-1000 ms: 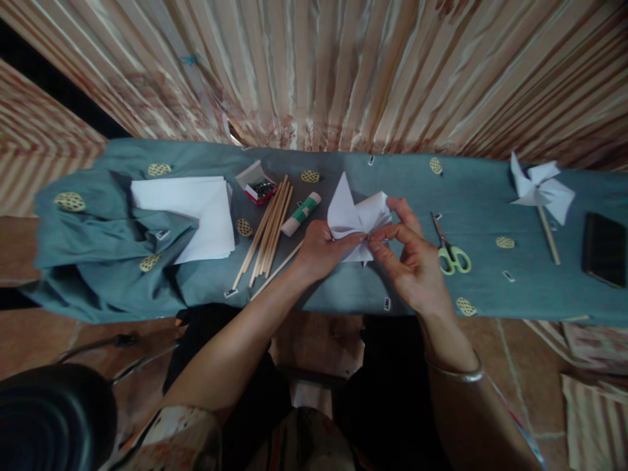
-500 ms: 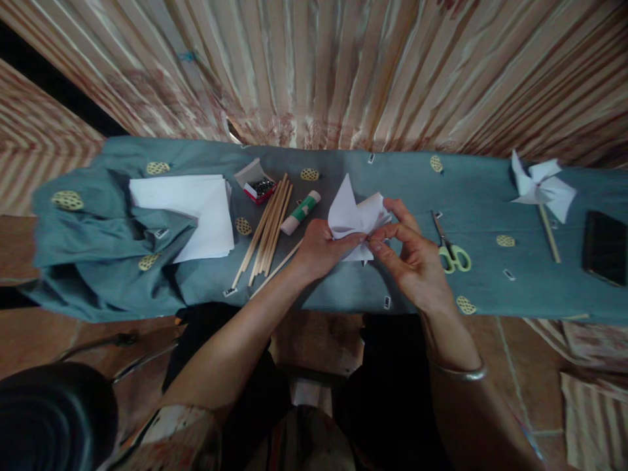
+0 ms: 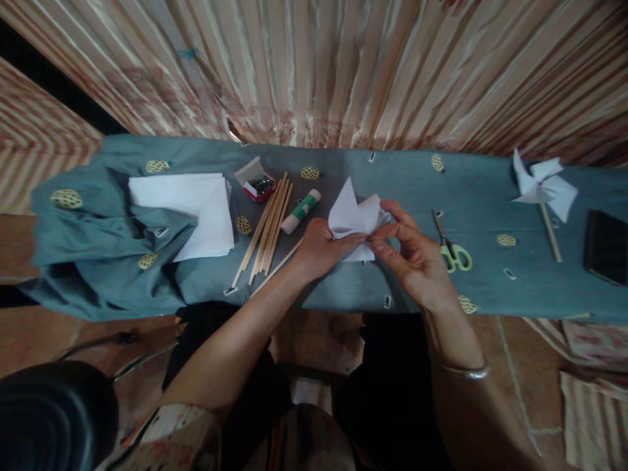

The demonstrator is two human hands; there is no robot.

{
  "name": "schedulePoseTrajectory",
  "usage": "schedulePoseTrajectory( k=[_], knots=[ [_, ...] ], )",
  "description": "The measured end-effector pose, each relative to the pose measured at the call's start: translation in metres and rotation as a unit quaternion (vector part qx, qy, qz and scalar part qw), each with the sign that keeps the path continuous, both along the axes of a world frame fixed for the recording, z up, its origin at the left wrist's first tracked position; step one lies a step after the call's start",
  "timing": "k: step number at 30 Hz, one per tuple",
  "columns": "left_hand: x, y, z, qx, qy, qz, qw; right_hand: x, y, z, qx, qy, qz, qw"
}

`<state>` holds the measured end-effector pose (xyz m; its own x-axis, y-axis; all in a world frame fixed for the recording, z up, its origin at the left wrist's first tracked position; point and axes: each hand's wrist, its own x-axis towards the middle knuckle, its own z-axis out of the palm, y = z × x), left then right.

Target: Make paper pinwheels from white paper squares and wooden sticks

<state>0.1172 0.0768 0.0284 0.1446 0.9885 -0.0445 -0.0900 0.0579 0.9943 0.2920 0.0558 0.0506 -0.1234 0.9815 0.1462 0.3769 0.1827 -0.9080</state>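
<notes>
**Pinched from both sides: a half-folded paper pinwheel over the blue cloth**

Both hands close on the white paper pinwheel [image 3: 354,216] at its middle. Fingers of the left hand [image 3: 318,248] are curled under and against the paper's near left edge, thumb pressed toward the centre; the right hand [image 3: 417,258] meets it from the other side, thumb and forefinger pinched together on the folded flaps where they gather. What lies between the fingertips besides paper cannot be told.

Held just above the blue-grey tablecloth [image 3: 490,275], near the table's front edge and about midway along it, the paper has one sharp flap that points up and away from the person, toward the striped curtain [image 3: 343,65]; a rounder, curled flap leans to the right. A small tip pokes down below the hands.

Left of the hands lies a bundle of wooden sticks [image 3: 269,226], long axis running from near-left to far-right, with a green-and-white glue stick [image 3: 300,212] just beside them (same slant) and an open box of pins [image 3: 256,182] at their far end. Further left sits a stack of white paper [image 3: 189,212]. Green-handled scissors [image 3: 452,248] lie just right of the right hand, blades pointing away. A finished pinwheel on its stick [image 3: 542,190] and a dark phone [image 3: 606,247] rest at the far right.
</notes>
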Motion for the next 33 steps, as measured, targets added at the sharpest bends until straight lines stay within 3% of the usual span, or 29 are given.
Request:
schedulePoseTrajectory(
  k=[16, 33],
  knots=[
    [-0.0022, -0.0006, 0.004, -0.019, 0.014, -0.014, 1.0, 0.0007, -0.0012, -0.0012, -0.026, 0.017, 0.008, 0.999],
    [-0.0049, -0.0019, 0.0, 0.008, 0.017, -0.039, 0.999, -0.0014, -0.0009, -0.0052, -0.043, 0.039, -0.002, 0.998]
  ],
)
